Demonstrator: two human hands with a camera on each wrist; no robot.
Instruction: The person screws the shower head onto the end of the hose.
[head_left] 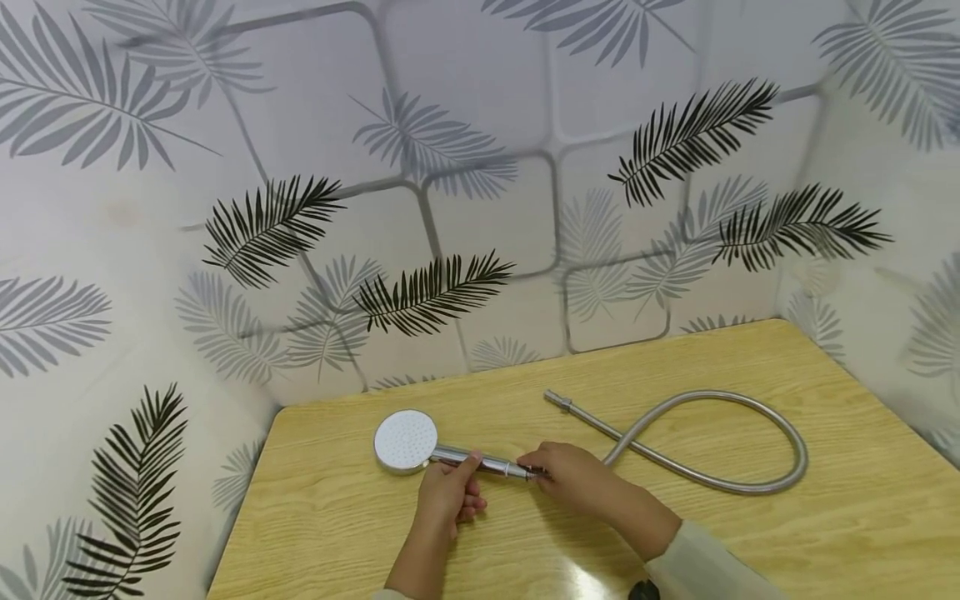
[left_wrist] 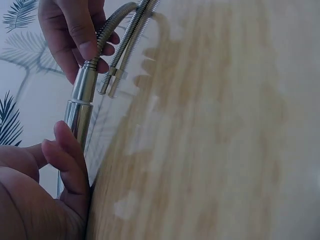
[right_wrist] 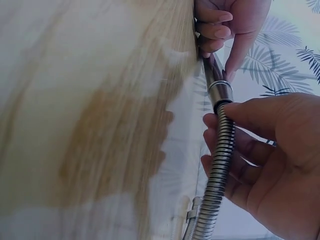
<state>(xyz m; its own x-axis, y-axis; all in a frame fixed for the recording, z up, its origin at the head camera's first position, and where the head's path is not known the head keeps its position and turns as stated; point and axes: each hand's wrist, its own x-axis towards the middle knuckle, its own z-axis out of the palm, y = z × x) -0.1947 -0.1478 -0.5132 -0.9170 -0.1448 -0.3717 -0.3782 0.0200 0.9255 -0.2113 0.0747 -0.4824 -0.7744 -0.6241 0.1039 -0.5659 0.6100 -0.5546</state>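
Observation:
A shower head (head_left: 406, 441) with a round white face and chrome handle lies over the left half of the table. My left hand (head_left: 442, 493) grips its handle, thumb on top. At the handle's end, my right hand (head_left: 573, 477) pinches the ribbed metal shower hose (right_wrist: 218, 160) just below the chrome cone fitting (right_wrist: 220, 93). Hose and handle meet in line there; whether they are threaded together cannot be told. From the right hand the hose loops out to the right and crosses itself. Its free end carries a small metal connector (head_left: 557, 401).
The wooden table (head_left: 360, 550) has its back edge against a leaf-patterned wall (head_left: 480, 208). A small black object (head_left: 643, 590) shows at the bottom by the right sleeve (head_left: 697, 567). Light glares off the tabletop at the front.

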